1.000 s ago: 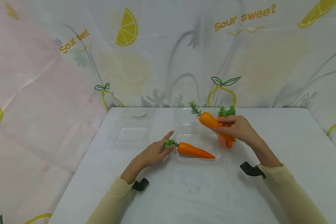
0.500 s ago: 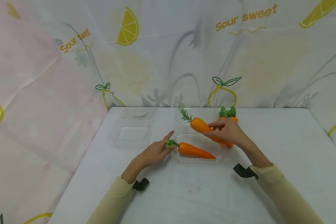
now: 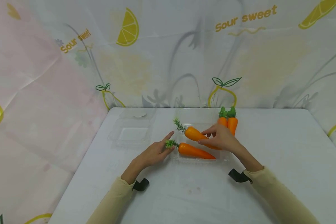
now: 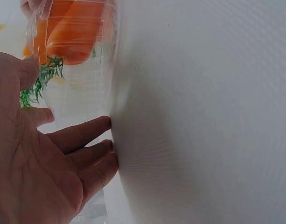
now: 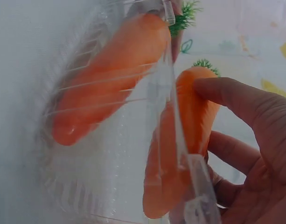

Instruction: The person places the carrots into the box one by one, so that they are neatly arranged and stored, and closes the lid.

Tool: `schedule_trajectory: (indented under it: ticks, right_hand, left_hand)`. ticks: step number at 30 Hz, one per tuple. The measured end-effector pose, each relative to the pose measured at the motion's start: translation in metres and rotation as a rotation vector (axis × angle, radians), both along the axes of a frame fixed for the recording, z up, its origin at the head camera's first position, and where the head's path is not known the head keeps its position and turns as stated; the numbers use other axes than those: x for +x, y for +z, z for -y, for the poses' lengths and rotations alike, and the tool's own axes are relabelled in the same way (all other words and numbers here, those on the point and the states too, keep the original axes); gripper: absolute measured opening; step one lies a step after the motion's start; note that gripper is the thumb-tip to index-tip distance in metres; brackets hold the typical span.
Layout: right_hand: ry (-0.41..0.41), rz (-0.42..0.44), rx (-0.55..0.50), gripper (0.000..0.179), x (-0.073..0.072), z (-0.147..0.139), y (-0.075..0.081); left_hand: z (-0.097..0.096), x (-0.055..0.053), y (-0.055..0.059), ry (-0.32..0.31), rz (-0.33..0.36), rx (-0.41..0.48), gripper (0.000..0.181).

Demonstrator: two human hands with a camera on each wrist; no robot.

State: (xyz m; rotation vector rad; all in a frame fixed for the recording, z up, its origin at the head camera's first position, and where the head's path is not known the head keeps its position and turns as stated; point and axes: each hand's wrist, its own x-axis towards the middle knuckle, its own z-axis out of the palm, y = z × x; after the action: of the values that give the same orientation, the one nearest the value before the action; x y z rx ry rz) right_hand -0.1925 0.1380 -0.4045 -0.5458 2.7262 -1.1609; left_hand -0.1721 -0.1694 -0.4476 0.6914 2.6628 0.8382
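Note:
A clear plastic clamshell box [image 3: 198, 160] lies with its lid folded back. One orange carrot [image 3: 194, 151] with feathery green leaves rests in the near part of its tray. My right hand [image 3: 219, 137] pinches a second carrot [image 3: 194, 133] between thumb and fingers, tilted over the tray behind the first. In the right wrist view, the held carrot's tip [image 5: 159, 200] shows through the clear wall. My left hand [image 3: 154, 152] lies at the box's left side with fingers extended, its thumb beside the rim and the first carrot's leaves.
Two more carrots [image 3: 232, 124] with broader green leaves lie side by side at the box's right, partly hidden behind my right hand. Another clear box [image 3: 133, 133], also unfolded, lies to the left, a white round label [image 3: 140, 114] on its lid. A printed cloth [image 3: 162, 62] hangs behind the table.
My right hand has moved left and toward me, lowering the held carrot from the right-side carrots to over the tray. My left hand stays in place.

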Motion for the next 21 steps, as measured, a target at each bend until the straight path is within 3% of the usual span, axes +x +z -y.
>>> schedule_trajectory:
  ticks: [21]
  right_hand:
    - [0.065,0.074,0.128,0.038,0.007,0.008,-0.014]
  left_hand:
    - [-0.002,0.002,0.002,0.025,-0.011,0.002,0.070]
